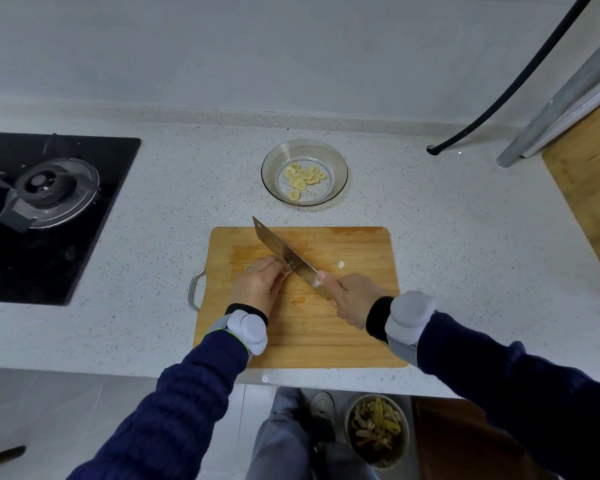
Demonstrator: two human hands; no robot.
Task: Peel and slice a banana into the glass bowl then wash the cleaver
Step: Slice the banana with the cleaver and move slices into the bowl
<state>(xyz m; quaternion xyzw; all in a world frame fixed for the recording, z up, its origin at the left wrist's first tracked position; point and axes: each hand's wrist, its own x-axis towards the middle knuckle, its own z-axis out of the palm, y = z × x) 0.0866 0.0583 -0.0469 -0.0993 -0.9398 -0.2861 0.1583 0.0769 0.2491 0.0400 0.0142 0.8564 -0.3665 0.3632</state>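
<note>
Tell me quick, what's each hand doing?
Left hand: pinches a mostly hidden banana piece by the cleaver.
Right hand: grips the cleaver's handle.

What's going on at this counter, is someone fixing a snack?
A person is slicing on a wooden cutting board. Their right hand grips the handle of a cleaver, whose blade is angled across the board. The left hand is curled right beside the blade and hides whatever it steadies, presumably the rest of the banana. A glass bowl behind the board already holds banana slices. A bin on the floor holds peels.
</note>
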